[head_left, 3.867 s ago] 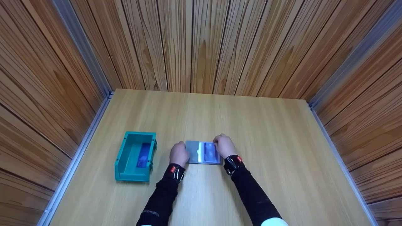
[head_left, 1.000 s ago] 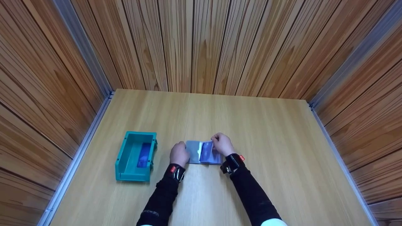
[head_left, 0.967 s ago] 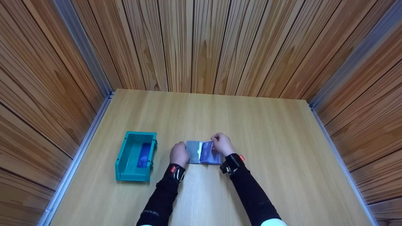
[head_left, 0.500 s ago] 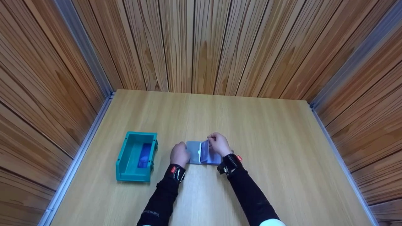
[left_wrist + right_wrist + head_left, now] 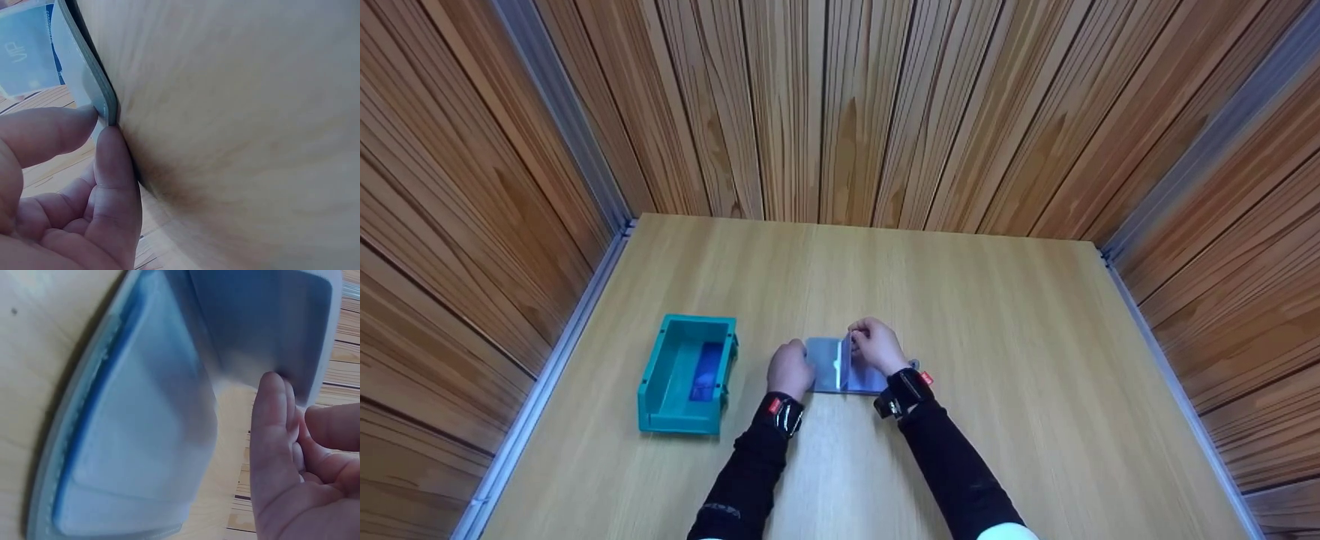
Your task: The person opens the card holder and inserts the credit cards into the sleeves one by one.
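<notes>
Wood runs under everything I see: a pale table [image 5: 997, 360] boxed in by plank walls, and on its near left a teal bin [image 5: 687, 373] with a blue card [image 5: 705, 372] lying flat inside. Just right of the bin, near the table's middle, lies the grey card holder [image 5: 826, 365], open like a small book. My left hand [image 5: 789, 369] pins its left edge, thumb and forefinger curled onto the rim, as the left wrist view shows. My right hand [image 5: 874, 346] pinches a clear sleeve [image 5: 264, 320] of the holder and stands it up off the stack; whether a card sits in that sleeve I cannot tell. I judge the holder light and limp, its cover a bit stiffer than the pages, so it wants a hand holding it down. The sleeves [image 5: 140, 439] look thin, glossy and slippery, likely to bow or slip from a loose pinch; the outer corner, away from the spine, looks the best place to hold one.
</notes>
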{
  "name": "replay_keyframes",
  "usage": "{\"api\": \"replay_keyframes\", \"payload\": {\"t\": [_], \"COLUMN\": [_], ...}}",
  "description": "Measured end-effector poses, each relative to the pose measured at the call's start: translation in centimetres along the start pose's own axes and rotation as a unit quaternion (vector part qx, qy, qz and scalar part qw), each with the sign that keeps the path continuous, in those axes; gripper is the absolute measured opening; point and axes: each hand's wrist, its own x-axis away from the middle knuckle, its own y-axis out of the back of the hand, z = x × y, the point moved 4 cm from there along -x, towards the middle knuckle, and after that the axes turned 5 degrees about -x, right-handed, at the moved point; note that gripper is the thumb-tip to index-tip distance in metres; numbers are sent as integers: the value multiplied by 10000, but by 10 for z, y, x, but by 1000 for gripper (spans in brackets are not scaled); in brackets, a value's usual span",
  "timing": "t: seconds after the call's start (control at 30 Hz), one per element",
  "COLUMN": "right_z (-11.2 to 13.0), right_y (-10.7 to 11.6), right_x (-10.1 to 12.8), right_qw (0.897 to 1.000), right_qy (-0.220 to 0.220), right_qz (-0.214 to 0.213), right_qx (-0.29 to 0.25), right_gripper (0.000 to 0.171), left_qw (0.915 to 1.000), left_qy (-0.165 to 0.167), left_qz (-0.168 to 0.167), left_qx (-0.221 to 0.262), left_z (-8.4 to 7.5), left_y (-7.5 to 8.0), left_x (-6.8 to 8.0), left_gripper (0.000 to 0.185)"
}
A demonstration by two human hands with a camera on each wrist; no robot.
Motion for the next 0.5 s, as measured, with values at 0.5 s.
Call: {"api": "replay_keyframes", "payload": {"t": [0.5], "right_z": [-7], "right_y": [-12], "right_x": [0], "right_qw": [9991], "right_qy": [-295], "right_qz": [308], "right_qx": [-84], "right_gripper": [12], "left_qw": [9999], "left_qy": [-53], "left_qz": [-102], "left_qx": [-70], "left_z": [-1], "left_y": [2], "left_x": [0], "left_gripper": [11]}}
